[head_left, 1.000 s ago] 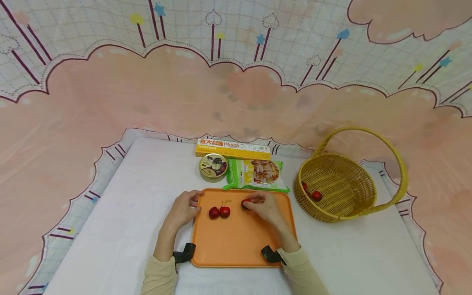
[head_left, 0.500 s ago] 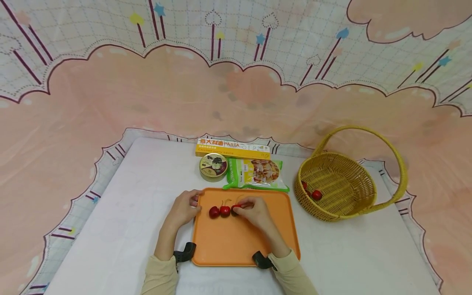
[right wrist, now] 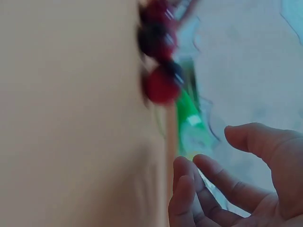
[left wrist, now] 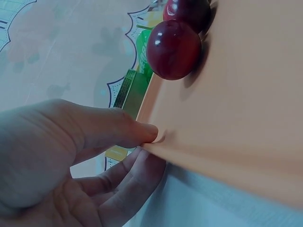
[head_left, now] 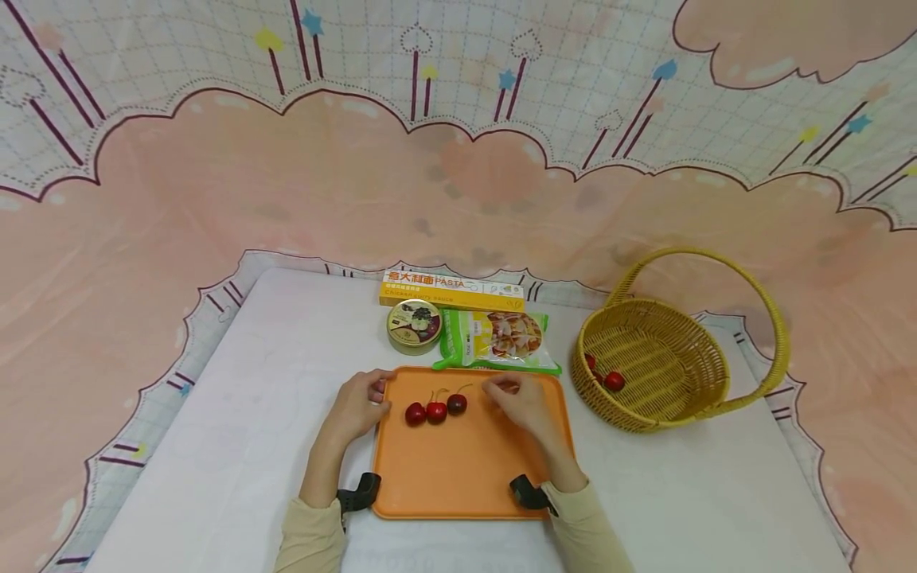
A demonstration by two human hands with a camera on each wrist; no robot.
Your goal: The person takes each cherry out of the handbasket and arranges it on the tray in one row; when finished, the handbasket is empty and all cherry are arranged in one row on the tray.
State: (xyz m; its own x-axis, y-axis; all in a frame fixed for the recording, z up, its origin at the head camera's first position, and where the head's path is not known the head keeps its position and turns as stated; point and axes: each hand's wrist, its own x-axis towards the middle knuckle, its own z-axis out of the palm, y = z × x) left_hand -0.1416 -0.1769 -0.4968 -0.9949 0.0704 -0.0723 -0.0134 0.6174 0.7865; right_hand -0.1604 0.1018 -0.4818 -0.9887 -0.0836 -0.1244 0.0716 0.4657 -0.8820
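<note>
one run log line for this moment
left hand: pinches tray edge | right hand: open, empty, over tray | cherries: three on tray | basket: two cherries

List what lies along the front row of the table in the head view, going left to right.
left hand → first cherry → second cherry → third cherry → right hand → wicker basket, the three cherries on the orange tray.

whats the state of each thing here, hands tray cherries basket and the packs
left hand: pinching the tray's left rim
right hand: open, holding nothing
flat orange plastic tray: flat on the table
three red cherries: in a row on the tray
yellow wicker basket: upright, cherries inside
green snack pack: lying flat
</note>
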